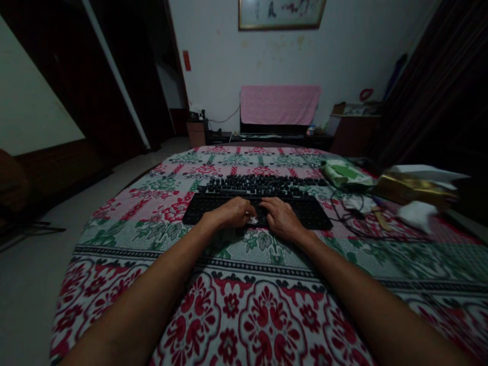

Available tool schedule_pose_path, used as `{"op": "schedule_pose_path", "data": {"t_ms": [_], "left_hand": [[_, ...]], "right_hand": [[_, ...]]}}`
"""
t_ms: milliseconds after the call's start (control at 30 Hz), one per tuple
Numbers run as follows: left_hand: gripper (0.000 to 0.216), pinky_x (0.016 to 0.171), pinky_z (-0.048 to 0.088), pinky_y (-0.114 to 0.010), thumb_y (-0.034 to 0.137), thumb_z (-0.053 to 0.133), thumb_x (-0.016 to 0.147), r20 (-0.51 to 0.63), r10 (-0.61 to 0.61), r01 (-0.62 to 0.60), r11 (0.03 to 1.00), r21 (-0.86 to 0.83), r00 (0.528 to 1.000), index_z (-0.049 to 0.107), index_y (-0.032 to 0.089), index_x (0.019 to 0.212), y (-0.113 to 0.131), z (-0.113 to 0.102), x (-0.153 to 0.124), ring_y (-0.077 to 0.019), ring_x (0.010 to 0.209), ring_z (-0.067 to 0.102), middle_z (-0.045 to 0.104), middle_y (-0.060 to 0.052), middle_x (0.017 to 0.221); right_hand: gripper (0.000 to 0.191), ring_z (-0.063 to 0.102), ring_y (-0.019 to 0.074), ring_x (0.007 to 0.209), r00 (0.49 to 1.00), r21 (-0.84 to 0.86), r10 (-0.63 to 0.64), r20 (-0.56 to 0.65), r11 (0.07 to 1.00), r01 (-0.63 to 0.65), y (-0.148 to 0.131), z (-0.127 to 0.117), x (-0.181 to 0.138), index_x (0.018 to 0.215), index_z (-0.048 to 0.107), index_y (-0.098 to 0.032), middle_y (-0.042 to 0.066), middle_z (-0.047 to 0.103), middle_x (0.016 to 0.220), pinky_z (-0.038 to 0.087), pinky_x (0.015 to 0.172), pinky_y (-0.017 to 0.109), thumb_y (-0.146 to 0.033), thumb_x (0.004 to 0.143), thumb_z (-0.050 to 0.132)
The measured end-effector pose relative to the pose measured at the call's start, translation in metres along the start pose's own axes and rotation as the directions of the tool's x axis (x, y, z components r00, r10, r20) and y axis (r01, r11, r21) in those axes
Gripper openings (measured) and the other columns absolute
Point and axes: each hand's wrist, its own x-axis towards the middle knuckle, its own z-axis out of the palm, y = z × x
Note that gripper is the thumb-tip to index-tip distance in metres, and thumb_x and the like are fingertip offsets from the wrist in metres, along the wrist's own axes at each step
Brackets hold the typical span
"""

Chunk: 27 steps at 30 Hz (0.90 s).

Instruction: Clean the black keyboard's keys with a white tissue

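Note:
A black keyboard point(310, 211) lies flat across the patterned cloth, and its key area looks stripped of keycaps. Behind it, many loose black keycaps point(263, 181) are spread in a long band. My left hand point(235, 211) is over the middle of the keyboard, fingers curled and closed on a small white wad point(252, 220), perhaps tissue or wipe. Just to the right, my right hand point(280, 216) rests on the keyboard with its fingers stretched forward and nothing visible in them. The fingertips of the left hand are partly hidden.
A red, green and white cloth point(267, 315) covers the round-edged table. On the right are a green-and-white packet point(345, 174), a gold box point(415, 188), crumpled white tissue point(417, 214) and a tangled black cable point(348, 223). Farther back, a pink towel point(280, 104) hangs over a dark screen.

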Motion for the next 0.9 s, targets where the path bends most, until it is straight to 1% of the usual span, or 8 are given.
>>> {"op": "schedule_pose_path", "data": {"t_ms": [233, 333, 400, 467, 533, 667, 800, 900], "left_hand": [[0.031, 0.073, 0.043, -0.021, 0.012, 0.05, 0.072, -0.045, -0.196, 0.197, 0.98, 0.002, 0.98, 0.07, 0.02, 0.094, -0.018, -0.008, -0.019, -0.0163, 0.084, 0.061, 0.07, -0.004, 0.091], [0.03, 0.073, 0.043, -0.022, 0.014, 0.049, 0.074, -0.083, -0.259, 0.257, 0.966, -0.039, 0.962, 0.07, 0.02, 0.094, -0.025, -0.005, -0.025, -0.0173, 0.085, 0.062, 0.07, -0.004, 0.091], [0.03, 0.075, 0.044, -0.023, 0.014, 0.048, 0.075, -0.112, -0.283, 0.277, 0.959, -0.068, 0.953, 0.07, 0.02, 0.094, -0.026, -0.002, -0.026, -0.0173, 0.085, 0.062, 0.07, -0.004, 0.092], [0.029, 0.077, 0.044, -0.023, 0.014, 0.049, 0.075, -0.132, -0.281, 0.272, 0.959, -0.086, 0.951, 0.07, 0.02, 0.094, -0.025, 0.001, -0.026, -0.0169, 0.085, 0.062, 0.07, -0.004, 0.093], [0.029, 0.078, 0.044, -0.022, 0.015, 0.05, 0.075, -0.145, -0.273, 0.262, 0.961, -0.093, 0.951, 0.07, 0.02, 0.095, -0.024, 0.004, -0.027, -0.0163, 0.085, 0.062, 0.07, -0.004, 0.092], [0.03, 0.078, 0.044, -0.023, 0.013, 0.05, 0.075, -0.165, -0.253, 0.246, 0.967, -0.063, 0.953, 0.07, 0.02, 0.097, -0.023, 0.008, -0.028, -0.0164, 0.083, 0.061, 0.069, -0.006, 0.091], [0.032, 0.076, 0.044, -0.022, 0.01, 0.049, 0.072, -0.135, -0.197, 0.194, 0.98, -0.034, 0.971, 0.071, 0.02, 0.093, -0.025, 0.006, -0.03, -0.0168, 0.083, 0.061, 0.069, -0.006, 0.089], [0.032, 0.074, 0.044, -0.022, 0.011, 0.048, 0.072, -0.129, -0.194, 0.193, 0.981, -0.018, 0.972, 0.07, 0.02, 0.093, -0.023, 0.006, -0.031, -0.0164, 0.081, 0.06, 0.068, -0.005, 0.087]], "right_hand": [[0.041, 0.043, 0.0205, 0.115, 1.0, -0.004, 0.015, 0.008, 1.0, -0.015, 0.001, -0.002, 0.003, 0.113, 0.056, -0.017, 0.007, 0.052, 0.126, 0.034, 0.095, 0.037, -0.01, 0.075, 0.042], [0.038, 0.047, 0.0203, 0.111, 0.997, 0.002, 0.068, 0.042, 0.998, -0.068, -0.003, -0.005, 0.01, 0.107, 0.059, -0.018, 0.007, 0.056, 0.12, 0.035, 0.094, 0.036, -0.01, 0.074, 0.044], [0.036, 0.049, 0.0201, 0.109, 0.992, 0.011, 0.122, 0.012, 0.992, -0.122, -0.01, -0.004, 0.016, 0.107, 0.059, -0.017, 0.008, 0.058, 0.116, 0.035, 0.093, 0.036, -0.011, 0.075, 0.044], [0.037, 0.047, 0.02, 0.111, 0.986, 0.027, 0.155, -0.058, 0.988, -0.154, -0.019, 0.001, 0.019, 0.111, 0.057, -0.018, 0.008, 0.056, 0.119, 0.036, 0.092, 0.036, -0.012, 0.077, 0.043], [0.035, 0.047, 0.0202, 0.112, 0.981, 0.032, 0.17, -0.095, 0.985, -0.168, -0.026, 0.007, 0.02, 0.111, 0.057, -0.018, 0.008, 0.056, 0.121, 0.036, 0.09, 0.036, -0.014, 0.08, 0.043], [0.029, 0.046, 0.0212, 0.112, 0.981, 0.006, 0.161, -0.107, 0.987, -0.161, -0.03, 0.017, 0.016, 0.106, 0.06, -0.019, 0.008, 0.056, 0.121, 0.035, 0.09, 0.037, -0.017, 0.082, 0.044], [0.029, 0.045, 0.0204, 0.112, 0.977, 0.009, 0.157, -0.141, 0.987, -0.157, -0.029, 0.018, 0.014, 0.105, 0.061, -0.019, 0.007, 0.056, 0.121, 0.034, 0.091, 0.037, -0.017, 0.082, 0.043], [0.029, 0.046, 0.0203, 0.111, 0.975, 0.012, 0.158, -0.155, 0.987, -0.158, -0.029, 0.018, 0.014, 0.104, 0.061, -0.019, 0.007, 0.056, 0.121, 0.034, 0.091, 0.037, -0.016, 0.081, 0.044]]}}
